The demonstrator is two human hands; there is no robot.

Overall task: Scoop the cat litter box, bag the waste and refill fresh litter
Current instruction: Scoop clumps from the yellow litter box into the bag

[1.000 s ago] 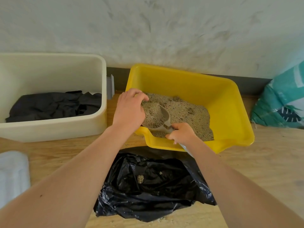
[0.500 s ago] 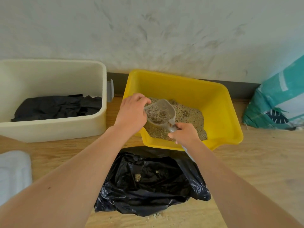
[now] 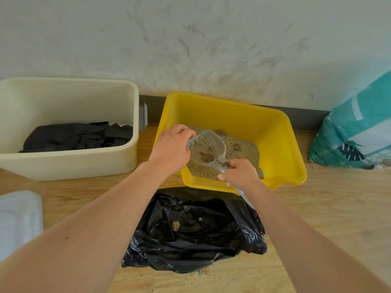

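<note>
A yellow litter box point(image 3: 283, 144) stands tilted against the wall, with tan litter point(image 3: 243, 151) heaped in its near part. My right hand point(image 3: 239, 173) grips the handle of a grey slotted scoop point(image 3: 206, 148) held above the litter. A small clump and a few grains lie in the scoop. My left hand point(image 3: 171, 149) holds the box's near-left rim, its fingertips touching the scoop's front edge. A black waste bag point(image 3: 190, 233) lies open on the wooden floor in front of the box, with a litter clump point(image 3: 175, 225) on it.
A cream tub point(image 3: 69, 161) holding black bags point(image 3: 78, 136) stands at the left. A teal and white litter sack point(image 3: 355, 132) leans at the right. A white object point(image 3: 19, 220) lies at the near left. A few spilled grains point(image 3: 198, 272) lie by the bag's front edge.
The scoop came up out of the litter heaped full, then most of the litter sifted out through its slots, leaving a small clump. The box and my left hand stayed put.
</note>
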